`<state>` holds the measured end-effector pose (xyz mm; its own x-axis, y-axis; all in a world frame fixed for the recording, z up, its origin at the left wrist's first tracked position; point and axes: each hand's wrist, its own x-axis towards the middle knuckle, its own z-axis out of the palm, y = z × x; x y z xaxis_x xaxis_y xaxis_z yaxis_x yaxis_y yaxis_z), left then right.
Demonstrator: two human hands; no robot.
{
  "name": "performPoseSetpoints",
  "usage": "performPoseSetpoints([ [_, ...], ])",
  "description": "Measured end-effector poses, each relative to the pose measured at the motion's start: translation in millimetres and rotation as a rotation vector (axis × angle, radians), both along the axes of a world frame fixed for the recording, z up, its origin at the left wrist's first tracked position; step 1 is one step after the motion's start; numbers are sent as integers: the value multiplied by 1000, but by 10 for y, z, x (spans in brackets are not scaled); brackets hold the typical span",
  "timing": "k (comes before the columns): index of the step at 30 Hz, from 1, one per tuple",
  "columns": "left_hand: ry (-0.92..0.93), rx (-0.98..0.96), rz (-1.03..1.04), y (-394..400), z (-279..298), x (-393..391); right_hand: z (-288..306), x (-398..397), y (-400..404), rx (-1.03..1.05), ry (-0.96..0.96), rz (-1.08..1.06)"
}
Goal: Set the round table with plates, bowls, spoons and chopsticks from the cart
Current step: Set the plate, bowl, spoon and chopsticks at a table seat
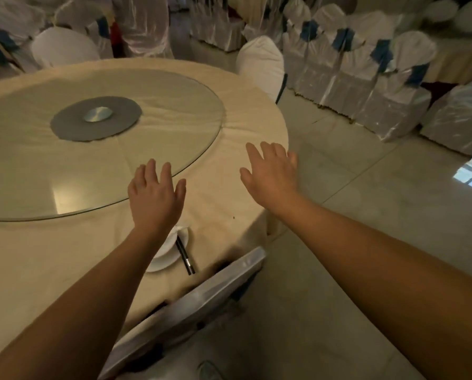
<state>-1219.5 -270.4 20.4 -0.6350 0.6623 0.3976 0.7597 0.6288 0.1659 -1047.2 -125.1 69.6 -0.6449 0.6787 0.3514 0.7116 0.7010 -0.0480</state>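
Both arms are stretched forward over the round desk (pixel 229 171), which is covered by a cream cloth. The left hand (pixel 155 196) is held palm down with fingers spread wide, empty, above the cloth at the near rim of the glass turntable (pixel 64 165). The right hand (pixel 273 174) is likewise spread wide and empty, at 3 o'clock from the left hand, above the edge of the desk. One place setting is seen at 6 o'clock from the left hand, partly hidden by the left forearm: a white plate (pixel 165 263) with a white bowl (pixel 171 244) set on it. Dark chopsticks (pixel 185 255) are laid along the plate's right side, across its rim, with their tips toward the near edge of the desk. A chair (pixel 202 300) in a white cover is seen at 5 o'clock from the plate, tucked against the desk. More covered chairs are lined up at 1 o'clock across the floor.
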Motion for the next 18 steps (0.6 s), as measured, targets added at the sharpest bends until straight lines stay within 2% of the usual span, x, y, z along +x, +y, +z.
performPoseSetpoints([
  [6, -20, -11, -89, 408, 219, 1013, 281, 1218, 173, -42, 53, -154],
  [18, -56, 17, -628, 1565, 523, 3799, 451, 4086, 359, 10, 103, -601],
])
